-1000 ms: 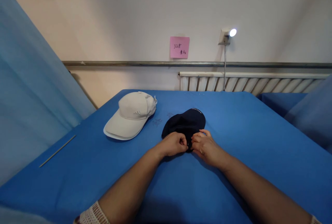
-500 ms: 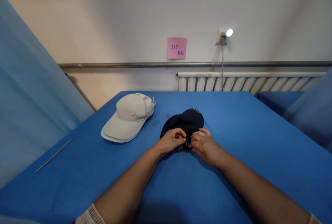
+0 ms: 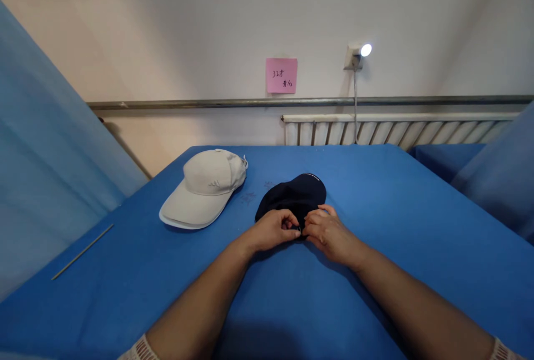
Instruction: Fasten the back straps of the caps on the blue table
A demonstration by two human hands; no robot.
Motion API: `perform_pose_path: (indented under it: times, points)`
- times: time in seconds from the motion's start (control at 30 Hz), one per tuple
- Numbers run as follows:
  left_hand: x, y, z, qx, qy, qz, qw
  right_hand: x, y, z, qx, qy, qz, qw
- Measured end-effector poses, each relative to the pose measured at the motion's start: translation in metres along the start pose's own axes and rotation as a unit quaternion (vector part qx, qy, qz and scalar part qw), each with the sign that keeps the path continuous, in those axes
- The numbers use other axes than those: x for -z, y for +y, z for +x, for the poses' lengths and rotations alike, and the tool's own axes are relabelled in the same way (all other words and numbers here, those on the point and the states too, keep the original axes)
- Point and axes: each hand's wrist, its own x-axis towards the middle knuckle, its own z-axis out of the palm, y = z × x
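Dark navy cap lies on the blue table, middle of the surface, its near edge under both hands. Left hand curled, fingertips pinching the cap's near rim. Right hand just beside it, fingers bent onto the same rim; the two hands nearly touch. What exactly sits between the fingertips is too small to tell, possibly a strap or buckle. White cap rests to the left, apart. Thin rod near the table's left edge.
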Motion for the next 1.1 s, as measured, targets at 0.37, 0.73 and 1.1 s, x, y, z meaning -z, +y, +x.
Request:
perform_pose_path:
  times: [0.37, 0.73, 1.1]
  points:
    - [-0.0032, 0.0053, -0.0036, -0.041, 0.051, 0.054, 0.996, 0.0015, 0.0001, 0.0009, 0.014, 0.058, -0.031, 0.998]
    - [0.0011, -0.0023, 0.0045, 0.006, 0.046, -0.126, 0.991, 0.003, 0.0041, -0.0007, 0.027, 0.109, -0.058, 0.992]
    - [0.0054, 0.0059, -0.0014, -0.02, 0.017, -0.007, 1.0, -0.0005, 0.0044, -0.0003, 0.026, 0.089, -0.05, 0.994]
